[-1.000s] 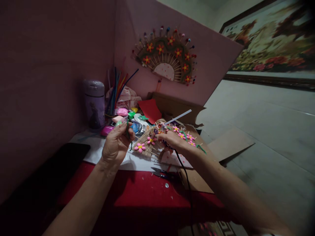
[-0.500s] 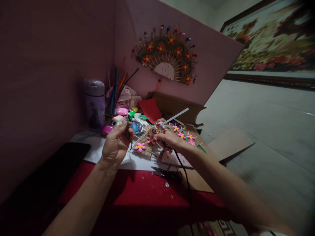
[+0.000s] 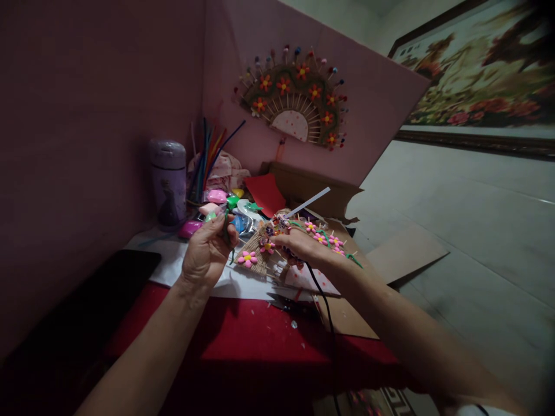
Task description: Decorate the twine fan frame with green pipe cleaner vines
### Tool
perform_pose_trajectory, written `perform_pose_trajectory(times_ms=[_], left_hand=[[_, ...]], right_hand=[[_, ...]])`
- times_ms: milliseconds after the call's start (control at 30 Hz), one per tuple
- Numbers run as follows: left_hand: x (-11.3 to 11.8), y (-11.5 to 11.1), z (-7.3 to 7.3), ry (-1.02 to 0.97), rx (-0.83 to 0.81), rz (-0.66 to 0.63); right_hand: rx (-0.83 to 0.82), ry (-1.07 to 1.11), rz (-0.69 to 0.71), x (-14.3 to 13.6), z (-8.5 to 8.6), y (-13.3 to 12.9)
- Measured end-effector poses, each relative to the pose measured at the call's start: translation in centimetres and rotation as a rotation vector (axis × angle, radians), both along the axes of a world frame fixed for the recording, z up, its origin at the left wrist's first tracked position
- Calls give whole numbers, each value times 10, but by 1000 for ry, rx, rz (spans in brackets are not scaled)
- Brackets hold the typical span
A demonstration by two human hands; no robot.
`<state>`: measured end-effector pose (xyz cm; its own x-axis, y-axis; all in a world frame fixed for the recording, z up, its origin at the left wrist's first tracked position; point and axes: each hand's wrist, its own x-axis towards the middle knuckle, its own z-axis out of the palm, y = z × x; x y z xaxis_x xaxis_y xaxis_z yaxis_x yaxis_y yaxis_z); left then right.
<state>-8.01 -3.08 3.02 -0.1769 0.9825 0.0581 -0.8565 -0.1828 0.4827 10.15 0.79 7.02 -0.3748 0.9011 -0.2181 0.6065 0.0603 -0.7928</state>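
My right hand [image 3: 299, 244] is wrapped round a patterned hot glue gun [image 3: 274, 229]. A translucent glue stick [image 3: 309, 202] juts from its back, and a black cord [image 3: 323, 294] trails down toward me. The gun is over a fan-shaped piece wound with twine [image 3: 256, 245], decorated with pink clay flowers [image 3: 247, 258] and green cord [image 3: 355, 262]. My left hand [image 3: 208, 242], to the left of the fan, is closed in a pinch on a green cord [image 3: 232, 256], whose loose end hangs below the fingers. The gun's nozzle tip is hard to make out.
Packets of coloured clay [image 3: 217, 197] lie behind my left hand, beside a purple flask [image 3: 168, 182] and pipe cleaners [image 3: 208, 153]. Scissors [image 3: 288, 303] rest near the red cloth [image 3: 243, 335]. A finished-looking fan [image 3: 290, 101] hangs on the pink board [image 3: 368, 110]. Cardboard [image 3: 347, 318] lies at right.
Both hands stay almost where they were. The glue gun and its stick have shifted very slightly to the left; the grips look the same.
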Motion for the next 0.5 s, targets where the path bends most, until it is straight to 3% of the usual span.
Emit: perform_pose_trajectory(times_ms=[500], left_hand=[[-2, 1, -2, 66, 22, -36]], right_hand=[[1, 17, 33, 0, -2, 0]])
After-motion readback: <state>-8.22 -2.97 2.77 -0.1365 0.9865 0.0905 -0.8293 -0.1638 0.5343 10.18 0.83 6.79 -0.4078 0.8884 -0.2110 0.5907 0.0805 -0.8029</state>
